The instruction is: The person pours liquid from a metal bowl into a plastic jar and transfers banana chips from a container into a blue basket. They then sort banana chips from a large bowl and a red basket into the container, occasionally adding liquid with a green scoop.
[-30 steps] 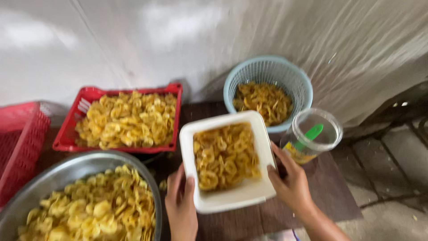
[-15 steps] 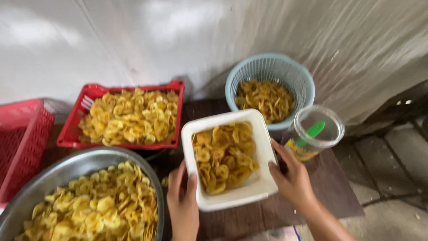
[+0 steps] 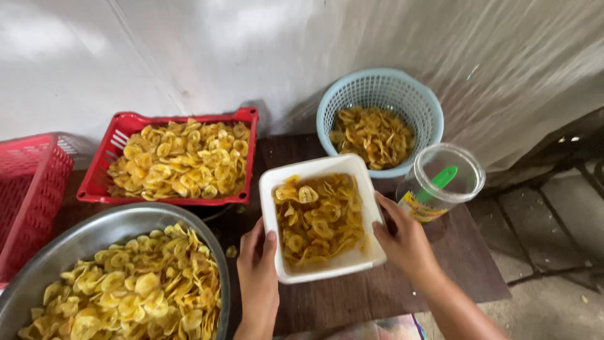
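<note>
1. White rectangular tub (image 3: 371,242) of yellow banana chips (image 3: 318,217) is sitting on the dark wooden table (image 3: 377,296), with both hands clasping its sides: left hand (image 3: 257,277) pressing the near-left rim, right hand (image 3: 406,242) gripping the right wall.
2. Room is lacking: a red plastic crate (image 3: 100,182), a steel basin (image 3: 75,236), a pale blue mesh basket (image 3: 384,91) and a clear jar (image 3: 462,179) holding a green scoop (image 3: 438,181) are crowding the tub.
3. Basin and the second red crate (image 3: 28,189) are being cut off at the left edge.
</note>
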